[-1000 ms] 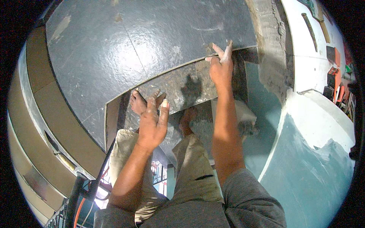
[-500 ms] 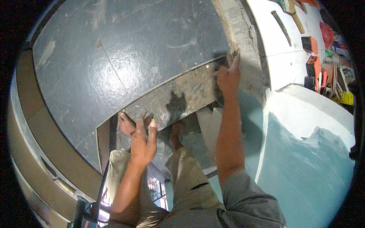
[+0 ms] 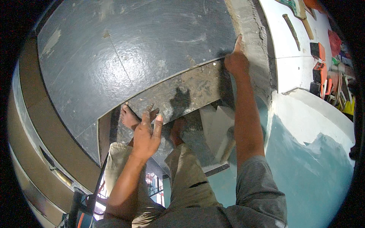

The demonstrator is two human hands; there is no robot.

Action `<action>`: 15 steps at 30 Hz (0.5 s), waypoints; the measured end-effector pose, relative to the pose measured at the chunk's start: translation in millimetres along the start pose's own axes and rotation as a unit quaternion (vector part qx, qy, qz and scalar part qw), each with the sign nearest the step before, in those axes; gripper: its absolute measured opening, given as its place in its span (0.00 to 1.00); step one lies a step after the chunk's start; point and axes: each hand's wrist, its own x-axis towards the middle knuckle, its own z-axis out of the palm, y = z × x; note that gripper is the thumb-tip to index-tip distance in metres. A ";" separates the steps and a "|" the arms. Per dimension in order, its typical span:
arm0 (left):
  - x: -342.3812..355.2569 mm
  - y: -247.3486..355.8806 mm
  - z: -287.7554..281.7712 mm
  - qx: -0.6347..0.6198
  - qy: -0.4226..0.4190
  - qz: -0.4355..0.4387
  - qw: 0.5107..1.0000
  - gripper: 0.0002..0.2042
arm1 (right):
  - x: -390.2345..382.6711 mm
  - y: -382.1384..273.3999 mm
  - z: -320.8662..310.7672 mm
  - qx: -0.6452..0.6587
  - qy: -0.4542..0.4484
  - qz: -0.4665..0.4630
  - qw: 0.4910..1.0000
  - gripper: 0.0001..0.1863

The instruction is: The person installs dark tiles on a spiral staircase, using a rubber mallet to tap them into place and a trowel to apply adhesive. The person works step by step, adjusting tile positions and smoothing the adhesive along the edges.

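My right hand (image 3: 237,62) reaches far along the edge where a large dark grey tiled surface (image 3: 167,34) meets a strip of rough cement (image 3: 256,49). Its index finger is stretched out and touches or nearly touches that joint, and the other fingers curl in; I see nothing held. My left hand (image 3: 146,138) hovers above the step, with its fingers apart and nothing in it. Between the hands runs a dusty, speckled tile tread (image 3: 195,85) along the slab's near edge. My hand's shadow falls on it. My bare left foot (image 3: 130,117) stands there; the right foot (image 3: 177,131) is lower.
Brown tiled steps (image 3: 32,87) curve down the left side. At the right stands a white and teal painted wall (image 3: 304,167). Beyond it, a white ledge (image 3: 289,68) bears a stick (image 3: 292,32), orange and black tools (image 3: 319,72) and clutter. A pale broken-edged panel (image 3: 215,129) leans below the tread.
My right hand has moved farther along the joint, now with only its index finger stretched out. My left hand has stayed nearly in place. The whole view has shifted slightly.
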 end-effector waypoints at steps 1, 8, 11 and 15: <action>0.1 -0.9 -0.4 0.001 0.003 0.000 1.000 0.27 | -0.1 -2.4 -2.2 0.001 0.003 -0.002 1.000 0.54; -1.0 1.2 -2.0 0.098 0.024 0.031 0.994 0.28 | -4.5 -9.2 -23.4 0.060 -0.012 0.056 0.997 0.51; -1.0 2.3 -1.5 0.109 0.031 0.033 0.993 0.28 | -10.9 -7.1 -16.0 0.151 0.155 0.003 0.976 0.44; -1.2 -0.7 0.5 0.086 0.021 0.020 0.996 0.27 | -34.0 -17.2 7.9 0.125 0.158 -0.190 0.961 0.30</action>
